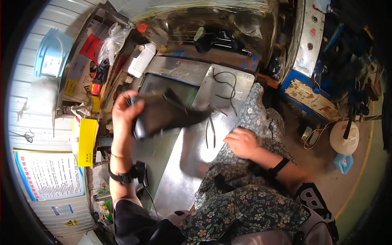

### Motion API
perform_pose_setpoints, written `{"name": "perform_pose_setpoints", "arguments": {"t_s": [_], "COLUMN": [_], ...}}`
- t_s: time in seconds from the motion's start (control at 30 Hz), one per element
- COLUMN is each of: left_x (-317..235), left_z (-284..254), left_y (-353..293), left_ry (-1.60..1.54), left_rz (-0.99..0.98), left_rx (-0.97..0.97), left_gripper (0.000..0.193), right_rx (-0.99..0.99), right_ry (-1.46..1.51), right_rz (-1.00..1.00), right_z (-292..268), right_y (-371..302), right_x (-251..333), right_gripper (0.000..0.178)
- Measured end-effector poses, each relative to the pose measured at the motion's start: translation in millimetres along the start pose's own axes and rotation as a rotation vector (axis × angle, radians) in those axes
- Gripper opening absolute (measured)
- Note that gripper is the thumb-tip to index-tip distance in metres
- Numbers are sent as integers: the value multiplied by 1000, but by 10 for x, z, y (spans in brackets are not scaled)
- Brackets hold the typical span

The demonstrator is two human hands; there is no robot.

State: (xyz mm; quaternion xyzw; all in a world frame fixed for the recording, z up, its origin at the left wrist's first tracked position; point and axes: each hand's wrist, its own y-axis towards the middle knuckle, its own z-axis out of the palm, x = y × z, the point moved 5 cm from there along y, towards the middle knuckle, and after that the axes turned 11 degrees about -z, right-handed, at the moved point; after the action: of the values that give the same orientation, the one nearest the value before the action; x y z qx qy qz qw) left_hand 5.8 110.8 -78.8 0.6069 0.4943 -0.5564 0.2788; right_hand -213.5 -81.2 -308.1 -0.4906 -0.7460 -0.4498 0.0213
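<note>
A dark piece of material (163,116), blurred and possibly leather, is held above the metal surface (179,163). The left hand (125,107) grips its left end, fingers curled around it. The right hand (241,142) rests loosely curled on floral fabric (245,192), beside thin black cords (226,87).

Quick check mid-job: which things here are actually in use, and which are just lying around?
In use:
- dark piece of material, gripped by the left hand
- floral fabric, under the right hand
- metal worktable

Lying about:
- loose black cord
- yellow box
- white bottle
- scissors on the wall
- plastic bag
</note>
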Motion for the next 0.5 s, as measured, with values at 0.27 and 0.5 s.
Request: {"name": "perform_pose_setpoints", "arguments": {"t_s": [0.27,0.5], "left_x": [951,1593], "left_z": [255,885], "left_y": [2921,3914], "left_ry": [6,733], "left_rz": [202,177], "left_rx": [-130,-368], "left_gripper": [51,94], "right_rx": [51,116], "right_ry": [88,165], "right_rz": [41,67], "right_z": [87,128], "right_y": [97,220], "right_x": [-149,-288], "right_gripper": [21,27]}}
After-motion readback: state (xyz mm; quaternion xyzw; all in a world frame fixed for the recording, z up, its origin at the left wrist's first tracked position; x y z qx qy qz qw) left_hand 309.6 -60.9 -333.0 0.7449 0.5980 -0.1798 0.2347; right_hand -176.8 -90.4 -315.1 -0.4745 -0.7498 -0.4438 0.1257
